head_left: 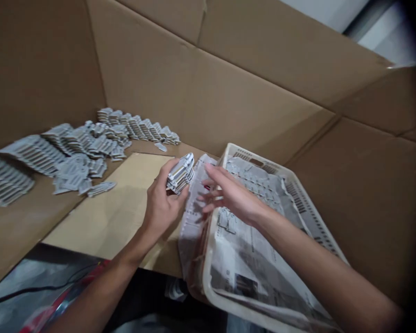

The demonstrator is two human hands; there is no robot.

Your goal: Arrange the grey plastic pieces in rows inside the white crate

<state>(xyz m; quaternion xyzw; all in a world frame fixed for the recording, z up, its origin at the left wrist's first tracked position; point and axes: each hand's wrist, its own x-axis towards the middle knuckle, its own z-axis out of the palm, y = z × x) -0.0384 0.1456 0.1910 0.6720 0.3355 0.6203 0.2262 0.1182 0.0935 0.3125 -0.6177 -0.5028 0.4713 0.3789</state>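
My left hand [162, 201] is closed around a small stack of flat grey-white plastic pieces [180, 173], held up in front of the crate's left side. My right hand [230, 192] has its fingers apart over the crate's near-left rim, with nothing in it. Below it is a white plastic crate [211, 273] lined with printed paper [263, 249]. Rows of small grey parts [253, 180] lie on the paper, and a few sit just under my right wrist. Their exact shape is too small to tell.
Stacks of similar pieces [34, 155] stand along the left, with a loose pile [72, 171] beside them and another row [138, 126] at the back wall. A cardboard sheet [114, 212] lies left of the crate. Tall cardboard walls [194, 92] surround the area. A black cable [31, 290] runs at lower left.
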